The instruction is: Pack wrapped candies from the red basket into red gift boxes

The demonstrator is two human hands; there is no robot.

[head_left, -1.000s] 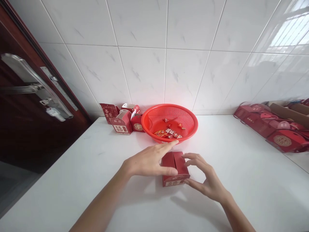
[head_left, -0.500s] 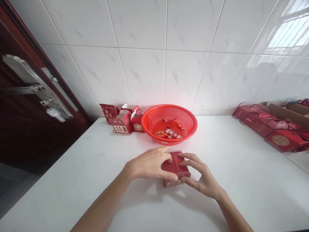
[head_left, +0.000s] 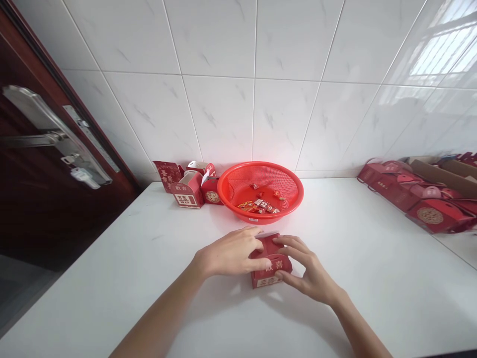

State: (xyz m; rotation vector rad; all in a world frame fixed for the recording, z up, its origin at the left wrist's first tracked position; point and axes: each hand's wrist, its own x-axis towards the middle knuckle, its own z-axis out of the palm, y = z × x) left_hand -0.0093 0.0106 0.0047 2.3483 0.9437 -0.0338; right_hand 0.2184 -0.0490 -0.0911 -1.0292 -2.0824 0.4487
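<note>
Small red box [head_left: 268, 245] sits on white table [head_left: 149, 298] right in front of me, btwn my hands, near flap [head_left: 276, 259] tilted w/ 2 pale chars on it. My L hand [head_left: 231, 251] is at its left side, thumb apart from fingers & on the flap; my R hand [head_left: 309, 268] is opp., thumb by flap's edge, fingers spread over the top. Can't tell if either's gripping. Just beyond: red colander [head_left: 261, 174] w/ wrapped sweets [head_left: 266, 205]. More boxes [head_left: 188, 191] beside it, L; tiled wall [head_left: 216, 114] behind.
</note>
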